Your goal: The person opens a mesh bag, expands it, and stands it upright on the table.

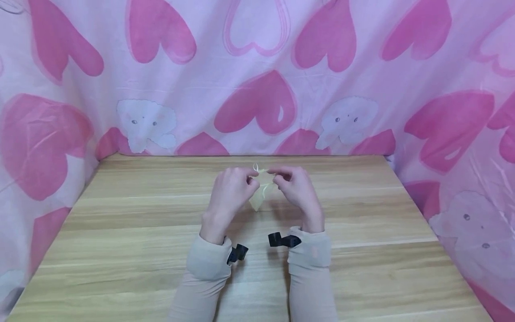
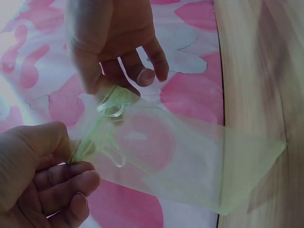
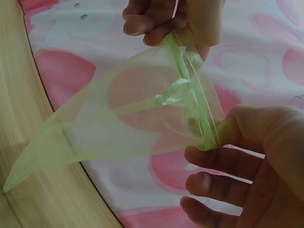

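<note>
A sheer pale yellow-green drawstring pouch (image 3: 109, 109) hangs between both hands, its closed end down by the tabletop in the head view. My left hand (image 1: 233, 190) pinches one side of the gathered top edge between thumb and index finger. Opposite it, my right hand (image 1: 297, 188) pinches the other side of that edge, so the mouth is stretched between them. Pale ribbon loops (image 2: 111, 154) dangle from the drawstring channel. Through the thin fabric (image 2: 185, 161) the backdrop shows, and nothing appears inside. The other fingers of each hand are loosely bent.
A wood-grain table (image 1: 141, 232) spreads under the arms. Behind it and along its sides hangs a pink curtain (image 1: 257, 98) with hearts and white cartoon animals. Black wrist cameras (image 1: 237, 253) sit at both sleeve cuffs.
</note>
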Demonstrator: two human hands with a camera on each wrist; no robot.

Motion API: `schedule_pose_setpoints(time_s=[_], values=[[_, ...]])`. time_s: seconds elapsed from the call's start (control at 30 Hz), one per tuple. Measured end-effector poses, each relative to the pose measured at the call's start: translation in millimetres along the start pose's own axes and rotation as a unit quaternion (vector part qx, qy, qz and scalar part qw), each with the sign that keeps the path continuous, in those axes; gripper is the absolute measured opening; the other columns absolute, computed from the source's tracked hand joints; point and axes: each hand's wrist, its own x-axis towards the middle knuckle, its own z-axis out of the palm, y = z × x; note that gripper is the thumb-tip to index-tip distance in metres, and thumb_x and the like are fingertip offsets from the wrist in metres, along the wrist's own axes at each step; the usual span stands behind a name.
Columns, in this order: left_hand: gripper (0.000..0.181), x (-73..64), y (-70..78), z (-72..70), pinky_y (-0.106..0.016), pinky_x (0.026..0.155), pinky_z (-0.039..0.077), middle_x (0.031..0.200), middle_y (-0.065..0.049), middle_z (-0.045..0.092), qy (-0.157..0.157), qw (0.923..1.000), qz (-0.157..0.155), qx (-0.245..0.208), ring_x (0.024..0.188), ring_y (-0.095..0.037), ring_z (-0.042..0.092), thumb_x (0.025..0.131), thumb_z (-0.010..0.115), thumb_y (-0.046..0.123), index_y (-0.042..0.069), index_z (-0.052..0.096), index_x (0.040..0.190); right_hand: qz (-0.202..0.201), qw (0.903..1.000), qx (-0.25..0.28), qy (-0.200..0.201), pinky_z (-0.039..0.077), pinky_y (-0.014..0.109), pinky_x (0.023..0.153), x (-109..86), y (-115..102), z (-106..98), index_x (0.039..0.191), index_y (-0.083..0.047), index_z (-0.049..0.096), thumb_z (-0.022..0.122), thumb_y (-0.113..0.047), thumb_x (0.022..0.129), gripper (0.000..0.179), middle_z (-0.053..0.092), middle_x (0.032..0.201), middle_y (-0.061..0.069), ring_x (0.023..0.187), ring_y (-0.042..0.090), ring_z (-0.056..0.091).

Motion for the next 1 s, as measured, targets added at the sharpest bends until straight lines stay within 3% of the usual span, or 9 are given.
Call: schedule_pose_setpoints(time_s=[0.17, 0.3, 0.43, 0.6, 0.77, 1.0], values=[[0.028, 1.2, -0.3, -0.9, -0.026, 0.049, 0.039, 0.07, 0.002, 0.064, 0.001, 0.9997, 0.006, -0.023, 0.052, -0.01, 0.044, 0.079, 0.058, 0.002, 0.009, 0.078, 0.097, 0.0, 0.9997, 0.022, -0.005, 0.043, 0.03, 0.052, -0.9, 0, -2, 0.112, -0.01, 0.073, 0.056, -0.005, 0.091, 0.027, 0.068, 0.086, 0.008, 0.068, 0.021, 0.059], [0.026, 2.9, 0.4, -1.1, -0.026, 0.048, 0.039, 0.069, 0.002, 0.063, 0.025, 0.9988, 0.024, -0.036, 0.05, -0.009, 0.045, 0.082, 0.057, 0.002, 0.01, 0.078, 0.095, -0.006, 0.999, 0.044, -0.01, 0.042, 0.032, 0.054, -1.6, -3, -4, 0.12, -0.015, 0.07, 0.055, -0.011, 0.097, 0.028, 0.067, 0.089, 0.007, 0.075, 0.027, 0.062], [0.025, 3.5, 2.1, -0.7, -0.027, 0.047, 0.038, 0.067, 0.002, 0.063, 0.055, 0.9969, 0.042, -0.038, 0.048, -0.01, 0.043, 0.083, 0.056, 0.003, 0.009, 0.078, 0.094, -0.021, 0.9971, 0.069, -0.021, 0.049, 0.037, 0.067, -2.4, -7, -5, 0.122, -0.015, 0.068, 0.056, -0.021, 0.1, 0.026, 0.068, 0.103, 0.003, 0.087, 0.027, 0.064], [0.023, 2.8, 1.0, 1.0, -0.027, 0.048, 0.038, 0.066, 0.002, 0.061, 0.083, 0.9944, 0.044, -0.049, 0.048, -0.009, 0.041, 0.084, 0.057, 0.002, 0.008, 0.078, 0.093, -0.056, 0.9926, 0.092, -0.056, 0.05, 0.042, 0.084, -4.6, -14, -6, 0.115, -0.012, 0.07, 0.062, -0.027, 0.098, 0.024, 0.065, 0.115, 0.001, 0.1, 0.022, 0.06], [0.022, 2.4, -0.5, 1.0, -0.027, 0.047, 0.037, 0.064, 0.002, 0.059, 0.101, 0.991, 0.031, -0.083, 0.047, -0.008, 0.039, 0.084, 0.057, 0.002, 0.007, 0.077, 0.093, -0.072, 0.9899, 0.083, -0.09, 0.051, 0.042, 0.083, -5.4, -18, -3, 0.106, -0.012, 0.07, 0.07, -0.025, 0.092, 0.019, 0.063, 0.111, 0.001, 0.096, 0.022, 0.057], [0.025, 4.3, -8.6, -0.2, -0.029, 0.044, 0.034, 0.059, 0.002, 0.051, 0.102, 0.9874, 0.002, -0.121, 0.047, -0.01, 0.039, 0.092, 0.054, 0.007, 0.007, 0.073, 0.108, -0.054, 0.9923, 0.082, -0.075, 0.049, 0.035, 0.069, -4.5, -16, 0, 0.093, -0.013, 0.067, 0.067, -0.02, 0.094, 0.007, 0.064, 0.089, 0.001, 0.077, 0.023, 0.061]])
